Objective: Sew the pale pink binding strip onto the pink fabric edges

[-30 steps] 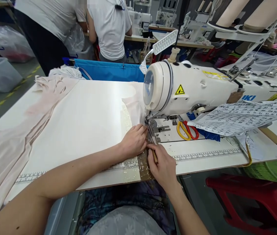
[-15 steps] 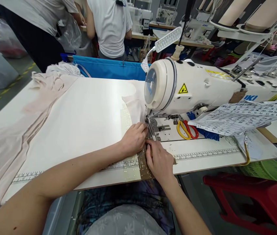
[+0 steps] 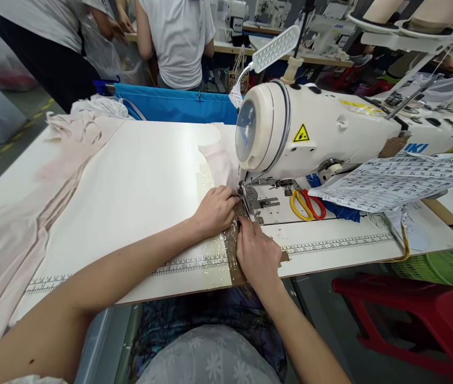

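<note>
Head camera: left hand [image 3: 215,212] and right hand [image 3: 257,253] now nearer sewing machine [image 3: 326,130], grip unclear

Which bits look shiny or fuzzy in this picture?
Head view: pale glare on the white tabletop; head view: little glints on the brown tape by the left hand; head view: the thread cones, top right, look soft.

The pale pink cloth [image 3: 223,164] looks matt, the white tabletop [image 3: 150,176] smooth and glossy. The sewing machine [image 3: 326,130] has a shiny shell, the brown tape [image 3: 234,261] a glossy plastic finish.
</note>
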`<state>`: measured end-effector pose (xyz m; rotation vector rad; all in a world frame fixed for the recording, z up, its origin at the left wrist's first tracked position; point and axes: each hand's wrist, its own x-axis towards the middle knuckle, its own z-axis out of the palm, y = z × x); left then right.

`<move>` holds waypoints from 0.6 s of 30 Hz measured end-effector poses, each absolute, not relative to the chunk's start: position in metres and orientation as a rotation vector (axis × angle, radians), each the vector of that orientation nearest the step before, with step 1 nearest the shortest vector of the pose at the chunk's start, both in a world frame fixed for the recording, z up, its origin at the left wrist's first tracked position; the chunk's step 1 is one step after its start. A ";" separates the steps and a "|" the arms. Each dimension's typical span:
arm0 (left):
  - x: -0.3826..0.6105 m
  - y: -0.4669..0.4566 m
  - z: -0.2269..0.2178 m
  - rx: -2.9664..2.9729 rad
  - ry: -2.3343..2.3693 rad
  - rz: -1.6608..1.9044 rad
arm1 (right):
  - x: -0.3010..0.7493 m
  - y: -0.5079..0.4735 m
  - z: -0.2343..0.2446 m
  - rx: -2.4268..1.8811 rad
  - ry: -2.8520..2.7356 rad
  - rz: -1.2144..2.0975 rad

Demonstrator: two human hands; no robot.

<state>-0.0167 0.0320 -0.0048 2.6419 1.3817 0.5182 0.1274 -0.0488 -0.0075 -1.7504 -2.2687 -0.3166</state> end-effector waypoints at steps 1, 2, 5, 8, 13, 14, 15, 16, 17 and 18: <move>-0.019 0.033 -0.002 2.627 1.390 0.529 | 0.131 -0.052 -0.007 -1.698 -2.257 -0.285; -0.021 0.036 0.001 2.607 1.405 0.545 | 0.137 -0.056 -0.008 -1.631 -2.237 -0.234; -0.029 0.055 0.011 2.492 1.520 0.570 | 0.161 -0.067 -0.010 -1.434 -2.132 0.030; -0.037 0.098 0.017 2.247 1.730 0.517 | 0.185 -0.069 -0.017 -1.395 -1.994 0.302; -0.035 0.186 0.012 1.900 1.977 0.640 | 0.198 -0.064 -0.029 -1.387 -1.880 0.485; -0.031 0.199 0.009 1.829 2.000 0.694 | 0.197 -0.064 -0.031 -1.396 -1.877 0.481; -0.027 0.210 0.006 1.767 2.006 0.759 | 0.196 -0.064 -0.032 -1.410 -1.874 0.477; -0.022 0.218 0.003 1.712 1.993 0.833 | 0.195 -0.065 -0.033 -1.429 -1.864 0.471; -0.017 0.223 -0.001 1.663 1.964 0.916 | 0.193 -0.066 -0.034 -1.451 -1.842 0.460; -0.013 0.227 -0.004 1.616 1.919 0.999 | 0.192 -0.067 -0.036 -1.480 -1.811 0.449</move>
